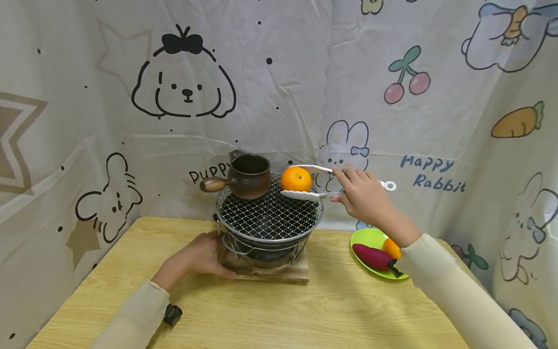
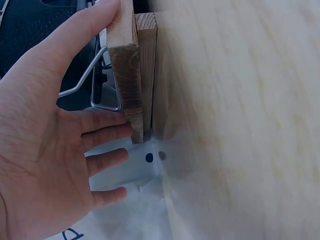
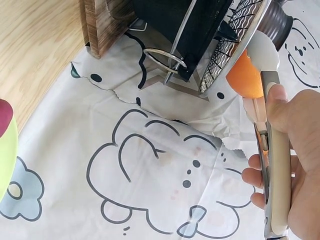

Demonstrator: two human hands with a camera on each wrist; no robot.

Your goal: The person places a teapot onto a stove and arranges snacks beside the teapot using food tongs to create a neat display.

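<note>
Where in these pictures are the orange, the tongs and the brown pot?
orange [image 1: 296,179]: head view, middle of its peel.
tongs [image 1: 312,194]: head view, lower arm under the orange.
brown pot [image 1: 249,177]: head view, its round body.

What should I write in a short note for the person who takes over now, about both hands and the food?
Left hand: open, resting against the wooden base board under the small round wire-mesh grill.
Right hand: grips white tongs that clamp a round orange fruit at the grill's far right edge.
Done: brown clay pot with wooden handle stands on the mesh.
Left: purple sweet potato and another orange piece remain on the green plate.
</note>
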